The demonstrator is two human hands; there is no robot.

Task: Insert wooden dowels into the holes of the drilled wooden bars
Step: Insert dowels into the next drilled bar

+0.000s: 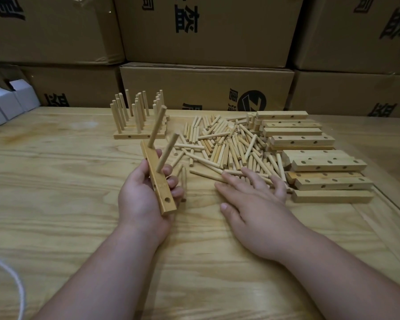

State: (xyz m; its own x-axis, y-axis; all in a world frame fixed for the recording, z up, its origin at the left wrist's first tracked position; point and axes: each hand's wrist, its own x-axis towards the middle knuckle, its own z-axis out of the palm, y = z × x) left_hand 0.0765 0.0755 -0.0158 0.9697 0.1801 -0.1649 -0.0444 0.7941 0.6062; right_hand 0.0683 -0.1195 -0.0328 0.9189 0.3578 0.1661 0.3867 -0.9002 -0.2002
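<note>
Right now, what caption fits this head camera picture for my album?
Left hand holds a drilled bar with two dowels in, right hand reaching into the dowel pile.

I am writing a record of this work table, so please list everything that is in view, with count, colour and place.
held bar: one, light wood, in the left hand, two dowels standing in it
finished bars: several, exact count unclear, light wood, far left of centre, dowels upright in them
loose dowels: a large heap, too many to count, light wood, centre of the table
empty drilled bars: a stack, roughly ten, light wood, right of the heap
table: one, pale wood grain
cardboard boxes: several, brown with black print, stacked behind the table
white boxes: a few, far left edge
white cord: one, lower left corner
left hand: grips the held bar
right hand: fingers straight, resting on the near dowels
</note>
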